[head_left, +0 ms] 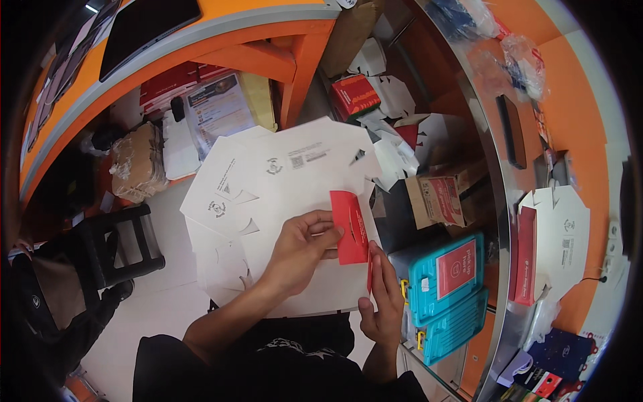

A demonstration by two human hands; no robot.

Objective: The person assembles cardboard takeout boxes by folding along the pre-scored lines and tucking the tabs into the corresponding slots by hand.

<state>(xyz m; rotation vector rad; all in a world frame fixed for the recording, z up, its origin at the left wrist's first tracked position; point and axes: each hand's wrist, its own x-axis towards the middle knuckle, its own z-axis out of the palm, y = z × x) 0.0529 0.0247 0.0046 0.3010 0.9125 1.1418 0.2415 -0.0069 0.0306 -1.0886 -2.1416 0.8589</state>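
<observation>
A stack of flat white die-cut cardboard box sheets, with small printed marks and cut slots, lies in front of my body. A red cardboard flap stands folded over at the right side of the top sheet. My left hand is closed on the flap's left edge, thumb over its face and fingers partly hidden behind it. My right hand is at the sheet's right edge, just below the flap, fingers stretched out and thumb apart. A narrow red strip shows beside its fingers.
Right of the sheets stand a teal plastic box and an open brown carton. A steel-edged counter carries more folded sheets and a black phone. An orange desk spans the far left; a black stool stands below.
</observation>
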